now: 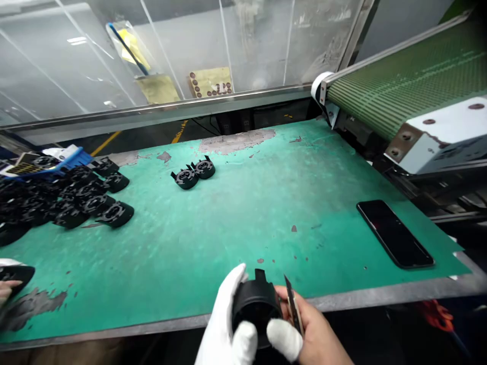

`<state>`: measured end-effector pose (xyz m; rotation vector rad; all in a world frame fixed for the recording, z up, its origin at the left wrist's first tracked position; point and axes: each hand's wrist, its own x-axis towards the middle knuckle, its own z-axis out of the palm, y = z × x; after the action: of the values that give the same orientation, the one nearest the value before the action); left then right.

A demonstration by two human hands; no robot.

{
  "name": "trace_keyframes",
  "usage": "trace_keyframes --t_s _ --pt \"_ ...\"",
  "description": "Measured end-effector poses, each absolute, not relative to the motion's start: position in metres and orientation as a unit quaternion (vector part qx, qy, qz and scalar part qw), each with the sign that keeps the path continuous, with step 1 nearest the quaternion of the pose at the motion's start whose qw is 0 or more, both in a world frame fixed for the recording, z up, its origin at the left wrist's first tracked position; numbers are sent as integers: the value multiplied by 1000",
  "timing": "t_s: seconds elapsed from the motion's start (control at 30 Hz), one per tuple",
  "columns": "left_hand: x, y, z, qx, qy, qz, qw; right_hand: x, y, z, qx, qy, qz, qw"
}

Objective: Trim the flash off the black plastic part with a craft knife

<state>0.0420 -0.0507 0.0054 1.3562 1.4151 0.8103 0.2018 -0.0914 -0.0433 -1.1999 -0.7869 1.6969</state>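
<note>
At the near edge of the table, my left hand [220,324], in a white glove, wraps round the left side of a black round plastic housing [255,296]. A tab on the housing's far rim sticks up, and its hollow side faces me. My right hand [317,329] is bare except for a white cover on the thumb, which presses at the housing's right side. A thin knife [292,306] is held in that same hand, its dark pointed blade angled up and away from the housing. The lower part of the housing is hidden by my thumbs.
Two similar black housings [195,172] stand mid-table; many more are piled at left [81,195] by a blue bin [76,158]. A phone [395,233] lies right, below a green conveyor [411,71]. Another person's hand [5,290] holds a black part at far left.
</note>
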Motion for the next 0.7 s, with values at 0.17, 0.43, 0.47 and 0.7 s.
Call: trace_keyframes --t_s 0.17,0.43,0.47,0.7 --pt "30 -58 -24 691 604 257 302 198 -119 -60 -531 -300 678 411" --pt "21 -52 -47 839 468 215 174 241 -133 -62 -570 -338 673 329" --pt "21 -53 -49 843 462 214 174 241 -131 -63 -555 -352 680 325" --pt "15 -54 -54 865 429 206 155 237 -117 -73 -529 -385 673 345"
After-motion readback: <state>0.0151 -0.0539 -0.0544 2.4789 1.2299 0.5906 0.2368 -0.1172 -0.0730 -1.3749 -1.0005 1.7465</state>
